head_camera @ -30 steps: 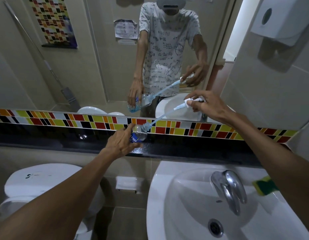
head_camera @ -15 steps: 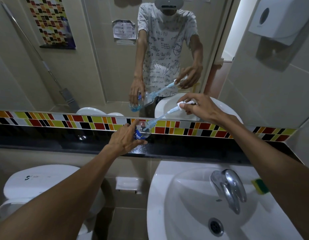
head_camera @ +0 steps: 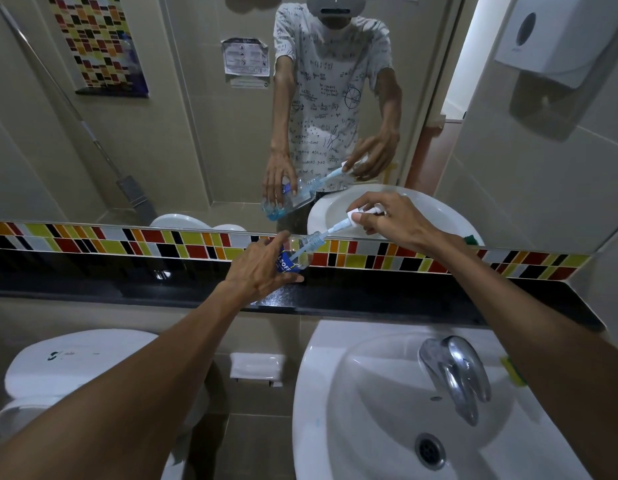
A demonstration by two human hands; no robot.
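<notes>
clear plastic bottle [head_camera: 296, 257] tilted over the glossy black counter [head_camera: 421, 296]
left hand [head_camera: 260, 271] wraps its round body, right hand [head_camera: 395, 220] pinches the white pump top [head_camera: 356, 214], thin tube in the neck. mirror [head_camera: 196, 133] just behind.

bottle [head_camera: 299, 251]: lower half behind left hand [head_camera: 259, 271] | sponge [head_camera: 513, 373]: mostly behind right forearm [head_camera: 542, 341] | toilet [head_camera: 75, 362]: cut by bottom edge

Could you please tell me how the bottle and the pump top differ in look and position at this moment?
The bottle is clear with a blue label; the pump top is white with a pale blue tube. The left hand grips the bottle low by the black ledge, while the right hand pinches the pump top higher, to the right, apart from the bottle's neck. Both are held, and the tube runs into the bottle.
</notes>
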